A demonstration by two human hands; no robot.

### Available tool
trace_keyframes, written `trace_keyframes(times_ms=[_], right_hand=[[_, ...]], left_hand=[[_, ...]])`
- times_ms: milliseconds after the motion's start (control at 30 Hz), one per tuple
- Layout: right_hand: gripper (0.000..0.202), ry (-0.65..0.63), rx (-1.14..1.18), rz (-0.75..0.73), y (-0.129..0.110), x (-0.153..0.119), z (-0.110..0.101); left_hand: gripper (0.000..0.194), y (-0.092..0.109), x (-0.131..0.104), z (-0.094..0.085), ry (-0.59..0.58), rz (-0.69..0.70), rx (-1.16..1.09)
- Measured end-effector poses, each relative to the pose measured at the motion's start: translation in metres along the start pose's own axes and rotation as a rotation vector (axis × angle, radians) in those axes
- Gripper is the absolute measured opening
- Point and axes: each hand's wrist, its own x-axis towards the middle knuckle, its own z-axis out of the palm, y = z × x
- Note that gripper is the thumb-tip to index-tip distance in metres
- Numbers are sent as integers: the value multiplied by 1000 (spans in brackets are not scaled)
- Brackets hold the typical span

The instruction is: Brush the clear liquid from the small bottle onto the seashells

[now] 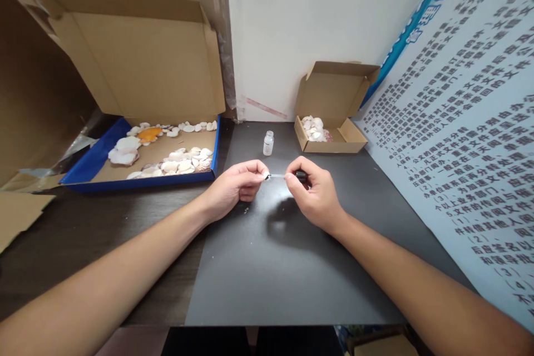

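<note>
My left hand (236, 188) is closed in a pinch. At its fingertips is a small dark-and-white piece (267, 176), too small to name. My right hand (314, 193) grips a black cap (301, 177), partly hidden by the fingers. A thin translucent stem (277, 176) spans the gap between the two hands, its left end at the dark piece. Beyond the hands, a small clear bottle (268, 144) with a white label stands upright, its mouth uncovered.
To the left, an open blue-sided cardboard box (179, 181) holds several white shells and an orange one (149, 134). A smaller open brown box (334, 147) with shells (315, 128) stands at the back right. A printed sheet (471, 139) covers the right side.
</note>
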Motion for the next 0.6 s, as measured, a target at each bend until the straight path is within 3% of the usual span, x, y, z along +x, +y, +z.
trace_keyframes(times_ms=[367,600], right_hand=[[13,32,-38,57,5,3,-1],[14,45,-21,18,3,3,-4]], left_hand=[[15,0,-1,2,-12,23,25],[14,0,-1,2,-13,35,43]])
